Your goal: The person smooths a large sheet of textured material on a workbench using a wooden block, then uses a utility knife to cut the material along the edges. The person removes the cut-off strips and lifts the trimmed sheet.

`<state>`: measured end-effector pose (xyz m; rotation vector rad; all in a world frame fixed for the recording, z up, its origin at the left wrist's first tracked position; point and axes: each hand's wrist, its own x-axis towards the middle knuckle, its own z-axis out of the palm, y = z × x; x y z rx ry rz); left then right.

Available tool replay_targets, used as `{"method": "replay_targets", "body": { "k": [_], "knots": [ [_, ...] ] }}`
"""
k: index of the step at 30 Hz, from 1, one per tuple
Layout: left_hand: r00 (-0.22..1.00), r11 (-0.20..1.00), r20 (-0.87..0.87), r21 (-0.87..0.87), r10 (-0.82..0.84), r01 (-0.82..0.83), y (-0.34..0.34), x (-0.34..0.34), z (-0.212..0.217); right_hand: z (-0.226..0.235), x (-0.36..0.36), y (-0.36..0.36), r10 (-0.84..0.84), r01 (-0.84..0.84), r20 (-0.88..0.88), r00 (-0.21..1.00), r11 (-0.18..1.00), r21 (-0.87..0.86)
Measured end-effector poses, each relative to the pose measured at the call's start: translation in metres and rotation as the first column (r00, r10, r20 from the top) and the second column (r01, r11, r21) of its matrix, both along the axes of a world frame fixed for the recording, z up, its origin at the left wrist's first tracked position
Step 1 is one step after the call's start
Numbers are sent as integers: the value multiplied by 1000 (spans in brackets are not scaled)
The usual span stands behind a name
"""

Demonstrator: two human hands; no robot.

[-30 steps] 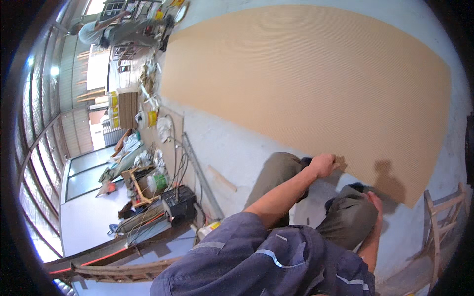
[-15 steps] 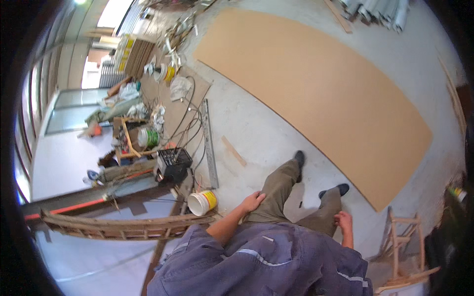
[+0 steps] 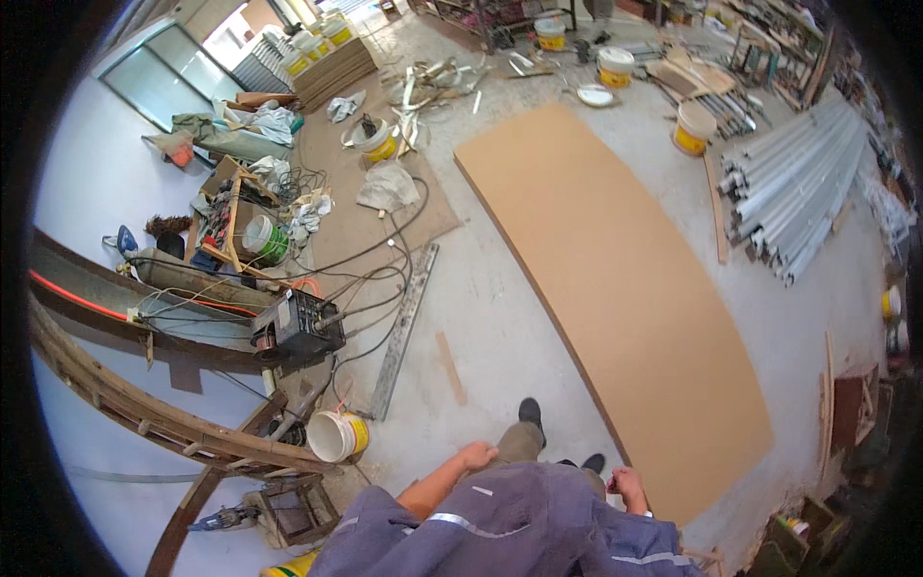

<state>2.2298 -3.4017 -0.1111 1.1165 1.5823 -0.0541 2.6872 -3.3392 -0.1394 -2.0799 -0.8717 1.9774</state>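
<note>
My left hand (image 3: 476,456) hangs by my left thigh, touching or almost touching the brown trousers (image 3: 520,446). Its fingers look loosely curled together, and nothing shows in them. On the other side, my right hand (image 3: 627,481) is closed in front of my right hip. Whether it holds something small is hidden. Right of my shoes (image 3: 531,412), a large stack of brown board (image 3: 625,288) lies on the floor, close to my right hand in the picture. A thin wooden strip (image 3: 450,369) and a long metal straightedge (image 3: 406,332) lie ahead on the left.
A black machine (image 3: 300,327) with trailing cables stands at left, near a white-and-yellow bucket (image 3: 336,437) and a wooden ladder (image 3: 173,429). Grey metal tubes (image 3: 798,188) are piled at far right. More buckets (image 3: 692,127) and scraps (image 3: 433,87) lie at the back.
My view has swung up and turned, showing more of the far floor and the tubes. Both hands now appear lower. They remain beside my legs.
</note>
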Motion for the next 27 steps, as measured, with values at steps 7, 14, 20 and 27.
{"method": "replay_targets", "body": {
  "k": [7,14,20,27],
  "knots": [
    [983,969,-27,177,180,-172,-1,-78,3,66,-138,180,114,-93,-130,985,983,157],
    [876,878,-119,173,468,-446,9,-168,13,19,-194,239,386,-384,-1,923,918,100],
    [808,838,-221,123,546,-532,33,-221,-21,27,-248,277,748,-759,223,626,649,-47],
    [603,614,-118,166,789,-772,158,-290,32,-69,-288,454,921,-956,341,-188,-251,151]
  ]
}}
